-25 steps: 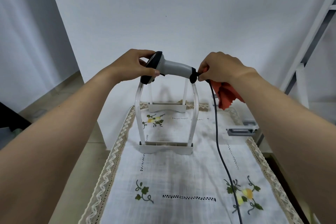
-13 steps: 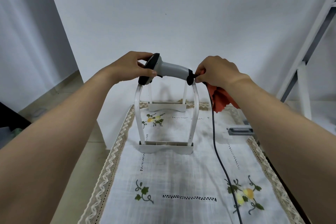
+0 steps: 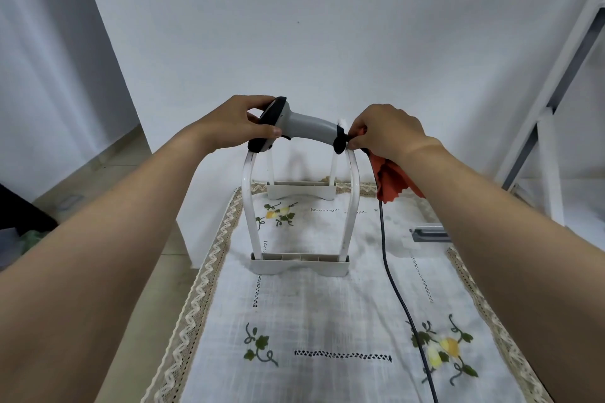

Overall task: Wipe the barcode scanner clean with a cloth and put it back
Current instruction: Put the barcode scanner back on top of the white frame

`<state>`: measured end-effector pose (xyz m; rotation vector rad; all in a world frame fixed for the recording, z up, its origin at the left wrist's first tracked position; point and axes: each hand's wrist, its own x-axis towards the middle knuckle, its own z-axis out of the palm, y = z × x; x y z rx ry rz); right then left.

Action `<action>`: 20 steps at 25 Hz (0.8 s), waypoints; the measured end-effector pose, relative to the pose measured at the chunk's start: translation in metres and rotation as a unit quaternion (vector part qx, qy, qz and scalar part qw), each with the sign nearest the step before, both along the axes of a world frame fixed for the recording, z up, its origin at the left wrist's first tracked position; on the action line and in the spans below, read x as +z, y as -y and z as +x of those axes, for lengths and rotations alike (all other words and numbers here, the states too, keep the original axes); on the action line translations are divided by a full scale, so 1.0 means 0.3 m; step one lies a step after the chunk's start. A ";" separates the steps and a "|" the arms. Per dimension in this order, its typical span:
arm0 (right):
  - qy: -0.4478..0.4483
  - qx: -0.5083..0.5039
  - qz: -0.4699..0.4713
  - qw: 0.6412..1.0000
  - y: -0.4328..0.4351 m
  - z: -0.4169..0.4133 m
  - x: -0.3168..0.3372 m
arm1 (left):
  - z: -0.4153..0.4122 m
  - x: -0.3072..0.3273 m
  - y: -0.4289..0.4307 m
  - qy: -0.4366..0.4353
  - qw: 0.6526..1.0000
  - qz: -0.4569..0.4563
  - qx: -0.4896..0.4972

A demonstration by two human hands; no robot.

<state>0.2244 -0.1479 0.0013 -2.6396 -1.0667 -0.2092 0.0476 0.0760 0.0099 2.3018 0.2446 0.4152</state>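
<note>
Above the far half of the table, the barcode scanner [image 3: 304,126] lies crosswise at the crown of the nearer hoop of a white stand [image 3: 348,206]. Whether it rests on the hoop or hangs just clear, I cannot tell. The left hand [image 3: 235,123] has its fingers and thumb curled round the dark head. The right hand [image 3: 389,134] pinches the black butt of the handle, with an orange-red cloth [image 3: 391,181] bunched in the same fist and hanging below it.

It looks a light, stiff thing: a moulded shell, smooth pale grey along the curved handle, with darker and seemingly rubbery caps at both ends. I would hold it at those caps, as now, since the grey middle looks slick. The scanning window is probably the one delicate part. The black cable [image 3: 393,278] trails from the butt down across the table towards its near edge, and its pull could tip the scanner off the narrow hoop once the hands let go.

The cloth is thin and limp, with a pinked zigzag edge. The stand is glossy white, with two slim arches on slotted bases. Under it lies a coarse white tablecloth [image 3: 327,314] with leaf embroidery, drawn-thread bars and a beige lace border.
</note>
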 end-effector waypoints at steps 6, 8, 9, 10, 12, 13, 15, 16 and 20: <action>-0.013 0.003 0.009 1.000 0.011 0.009 -0.007 | 0.011 -0.006 0.005 0.000 1.000 -0.005 0.003; -0.015 0.004 0.011 1.000 0.012 0.011 -0.011 | 0.015 -0.009 0.005 -0.002 1.000 -0.006 0.002; -0.016 0.003 0.011 1.000 0.013 0.011 -0.012 | 0.018 -0.011 0.005 0.000 1.000 -0.008 0.004; -0.018 0.002 0.013 1.000 0.012 0.011 -0.013 | 0.020 -0.012 0.004 0.002 1.000 -0.012 0.002; -0.021 0.002 0.013 1.000 0.012 0.014 -0.015 | 0.023 -0.014 0.001 0.010 1.000 -0.018 0.003; -0.021 0.002 0.013 1.000 0.013 0.013 -0.015 | 0.023 -0.015 0.001 0.013 1.000 -0.026 0.003; -0.021 0.001 0.016 1.000 0.015 0.012 -0.016 | 0.025 -0.022 -0.006 0.015 0.999 -0.033 0.003; -0.021 0.001 0.018 1.000 0.017 0.012 -0.017 | 0.026 -0.026 -0.009 0.017 0.999 -0.037 0.004; -0.017 -0.009 0.032 0.999 0.034 0.010 -0.016 | 0.028 -0.029 -0.013 0.015 0.999 -0.042 0.009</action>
